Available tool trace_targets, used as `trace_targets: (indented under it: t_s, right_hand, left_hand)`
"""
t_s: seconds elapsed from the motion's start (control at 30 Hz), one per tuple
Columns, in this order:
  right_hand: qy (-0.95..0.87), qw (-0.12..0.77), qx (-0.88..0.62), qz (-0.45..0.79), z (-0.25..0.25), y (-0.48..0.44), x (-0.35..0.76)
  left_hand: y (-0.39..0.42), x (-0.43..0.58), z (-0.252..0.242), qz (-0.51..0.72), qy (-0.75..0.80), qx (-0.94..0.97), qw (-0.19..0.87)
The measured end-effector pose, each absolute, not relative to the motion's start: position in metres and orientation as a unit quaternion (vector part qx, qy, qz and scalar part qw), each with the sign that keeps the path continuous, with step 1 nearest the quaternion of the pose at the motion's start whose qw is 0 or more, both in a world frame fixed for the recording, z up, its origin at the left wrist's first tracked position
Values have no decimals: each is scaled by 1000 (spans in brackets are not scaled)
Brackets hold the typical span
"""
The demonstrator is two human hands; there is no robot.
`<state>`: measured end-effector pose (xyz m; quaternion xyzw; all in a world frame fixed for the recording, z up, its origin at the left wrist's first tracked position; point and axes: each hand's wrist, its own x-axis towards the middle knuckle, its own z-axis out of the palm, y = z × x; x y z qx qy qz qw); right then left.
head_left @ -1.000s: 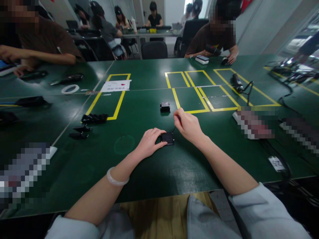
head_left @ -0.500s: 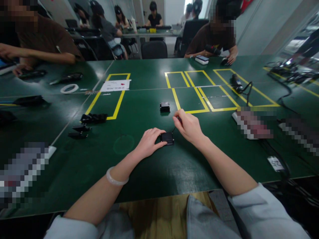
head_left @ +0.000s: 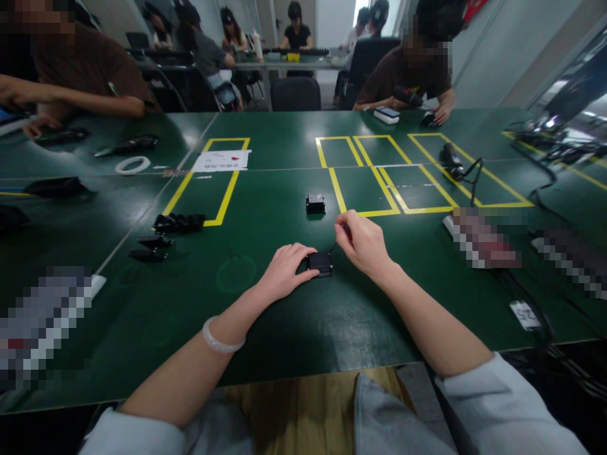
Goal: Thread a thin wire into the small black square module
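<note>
A small black rectangular block [head_left: 321, 262] with bright pins or screws at its corners lies on the green table. My left hand [head_left: 284, 272] pinches it from the left, thumb on the near side and fingers on the far side. Just right of it, my right hand [head_left: 364, 241] is closed around a thin dark screwdriver-like tool [head_left: 333, 248]. Its shaft slants down to the block's far right corner; most of the handle is hidden in my fingers. A similar black block [head_left: 315, 203] stands apart, farther back.
Several black parts [head_left: 149, 254] lie to the left, near a yellow tape frame [head_left: 227, 197]. A paper sheet [head_left: 222, 160] and a tape roll [head_left: 133, 165] are behind. Blurred-out devices [head_left: 481, 239] and cables flank the table. Two people [head_left: 396, 79] sit opposite.
My right hand has turned slightly and shifted a little to the right, still holding the tool at the block's corner. The view has shifted slightly. My left hand keeps its hold.
</note>
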<state>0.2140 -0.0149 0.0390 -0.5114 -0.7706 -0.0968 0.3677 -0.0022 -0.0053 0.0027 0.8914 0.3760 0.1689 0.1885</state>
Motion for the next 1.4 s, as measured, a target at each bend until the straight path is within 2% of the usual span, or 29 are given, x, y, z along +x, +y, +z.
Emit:
trace_targets:
  t_s: [1.4]
  right_hand:
    - [-765,385,-511,-77,37,-17,215]
  left_hand:
    - [-6,-2,3,170,374,891,192]
